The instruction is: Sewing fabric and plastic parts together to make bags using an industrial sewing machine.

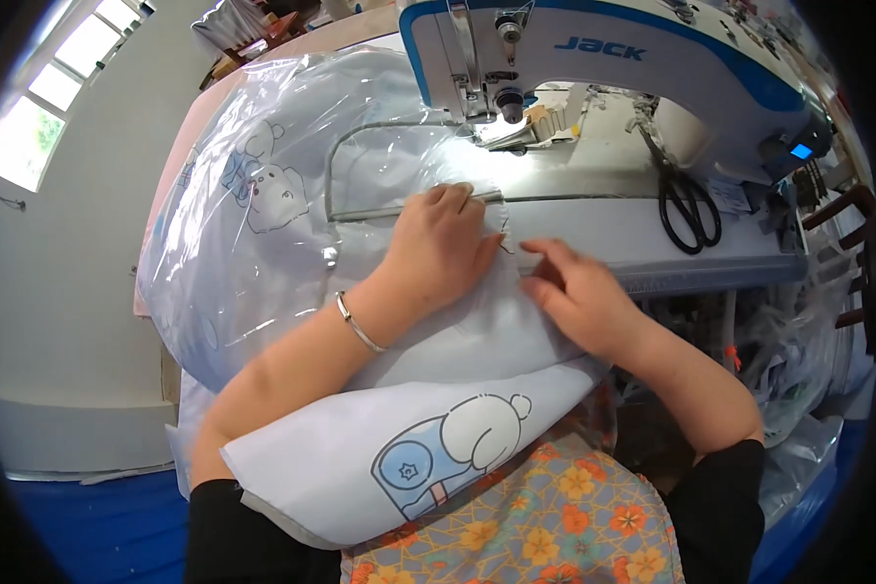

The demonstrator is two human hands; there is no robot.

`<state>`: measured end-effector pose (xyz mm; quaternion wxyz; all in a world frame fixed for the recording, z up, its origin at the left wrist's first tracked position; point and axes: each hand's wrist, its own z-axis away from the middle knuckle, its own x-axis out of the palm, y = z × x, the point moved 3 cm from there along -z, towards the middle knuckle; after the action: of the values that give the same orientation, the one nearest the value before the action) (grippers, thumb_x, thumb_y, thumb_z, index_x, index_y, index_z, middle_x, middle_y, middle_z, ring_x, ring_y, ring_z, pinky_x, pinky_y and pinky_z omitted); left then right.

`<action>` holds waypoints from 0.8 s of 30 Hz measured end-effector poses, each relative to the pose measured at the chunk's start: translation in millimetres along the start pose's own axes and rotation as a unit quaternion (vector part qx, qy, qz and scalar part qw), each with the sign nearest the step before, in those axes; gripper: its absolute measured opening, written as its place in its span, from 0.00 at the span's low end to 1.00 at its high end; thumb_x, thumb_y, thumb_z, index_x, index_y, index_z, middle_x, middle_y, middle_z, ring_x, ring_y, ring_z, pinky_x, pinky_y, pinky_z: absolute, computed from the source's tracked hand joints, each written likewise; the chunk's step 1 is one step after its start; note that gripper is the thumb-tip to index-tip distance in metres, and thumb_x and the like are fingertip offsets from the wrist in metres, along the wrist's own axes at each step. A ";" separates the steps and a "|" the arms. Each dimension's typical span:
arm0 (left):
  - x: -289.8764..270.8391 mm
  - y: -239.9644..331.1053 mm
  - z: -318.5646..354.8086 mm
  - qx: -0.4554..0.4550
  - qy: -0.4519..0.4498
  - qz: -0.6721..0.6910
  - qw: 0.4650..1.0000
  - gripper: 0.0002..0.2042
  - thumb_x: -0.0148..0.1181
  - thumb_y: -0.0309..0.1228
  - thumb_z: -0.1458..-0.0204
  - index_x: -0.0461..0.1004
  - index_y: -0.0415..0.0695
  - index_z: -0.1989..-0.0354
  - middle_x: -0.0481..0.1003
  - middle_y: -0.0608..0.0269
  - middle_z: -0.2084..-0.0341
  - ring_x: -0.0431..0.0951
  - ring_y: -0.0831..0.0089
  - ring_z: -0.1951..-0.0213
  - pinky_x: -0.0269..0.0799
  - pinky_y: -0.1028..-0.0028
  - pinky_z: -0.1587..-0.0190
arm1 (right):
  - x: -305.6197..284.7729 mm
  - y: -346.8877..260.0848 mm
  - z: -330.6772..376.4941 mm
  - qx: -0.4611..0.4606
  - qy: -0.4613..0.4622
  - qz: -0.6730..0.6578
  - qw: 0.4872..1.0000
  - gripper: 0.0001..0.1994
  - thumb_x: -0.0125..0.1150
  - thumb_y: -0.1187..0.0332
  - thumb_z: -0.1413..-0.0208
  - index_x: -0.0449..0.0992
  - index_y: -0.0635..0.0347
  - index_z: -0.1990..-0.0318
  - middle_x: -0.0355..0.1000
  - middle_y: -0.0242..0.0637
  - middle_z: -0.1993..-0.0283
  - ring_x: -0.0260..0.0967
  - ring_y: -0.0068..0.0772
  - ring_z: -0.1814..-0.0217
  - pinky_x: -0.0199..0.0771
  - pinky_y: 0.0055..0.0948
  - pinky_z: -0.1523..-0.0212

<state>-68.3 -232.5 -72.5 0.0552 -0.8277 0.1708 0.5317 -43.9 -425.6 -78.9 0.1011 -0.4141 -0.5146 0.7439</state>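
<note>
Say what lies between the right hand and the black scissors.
White tabletop lies between the right hand and the black scissors, in the head view.

Layout of the sewing station: the sewing machine (594, 58) spans the upper right of the frame, mounted on the worktop (594, 229); scissors (689, 209) lie right of centre, beneath the machine's arm, handles toward the lower edge; fabric (487, 336) extends from upper left through the centre to the lower middle, its near flap partly overlapping the apron (565, 506) at lower centre; plastic film (180, 282) covers the left part; of the hands, the left hand (443, 238) is on the fabric at centre, the right hand (574, 292) right of it and slightly lower; a window (54, 92) occupies the wall (97, 263), upper left
</note>
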 end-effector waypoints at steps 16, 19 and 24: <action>4.1 -27.9 2.3 0.034 -0.084 0.060 0.994 0.25 0.61 0.30 0.52 0.71 0.35 0.43 0.74 0.50 0.45 0.74 0.53 0.45 0.69 0.62 0.43 | 37.7 -15.5 -2.7 0.051 -0.106 -0.158 0.980 0.18 0.59 0.74 0.45 0.76 0.64 0.45 0.79 0.42 0.52 0.75 0.29 0.53 0.72 0.28 0.49; 5.0 -25.5 -2.8 0.029 -0.095 0.051 0.994 0.25 0.61 0.30 0.52 0.72 0.35 0.43 0.75 0.50 0.48 0.74 0.54 0.47 0.71 0.62 0.46 | 26.9 -18.6 -9.7 0.021 -0.098 -0.146 0.984 0.17 0.59 0.75 0.44 0.77 0.65 0.46 0.79 0.37 0.54 0.72 0.21 0.55 0.72 0.25 0.51; 4.6 -35.3 -2.7 0.087 -0.032 0.094 0.991 0.24 0.62 0.27 0.52 0.72 0.35 0.45 0.74 0.49 0.49 0.75 0.55 0.47 0.72 0.61 0.48 | 29.8 -12.2 -26.3 0.041 -0.110 -0.171 0.978 0.16 0.61 0.75 0.45 0.78 0.66 0.48 0.78 0.32 0.60 0.70 0.17 0.60 0.70 0.21 0.57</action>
<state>-52.2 -201.3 -78.7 0.0823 -0.7827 0.2920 0.5435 -47.3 -385.0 -87.1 0.1864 -0.2314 -0.5548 0.7771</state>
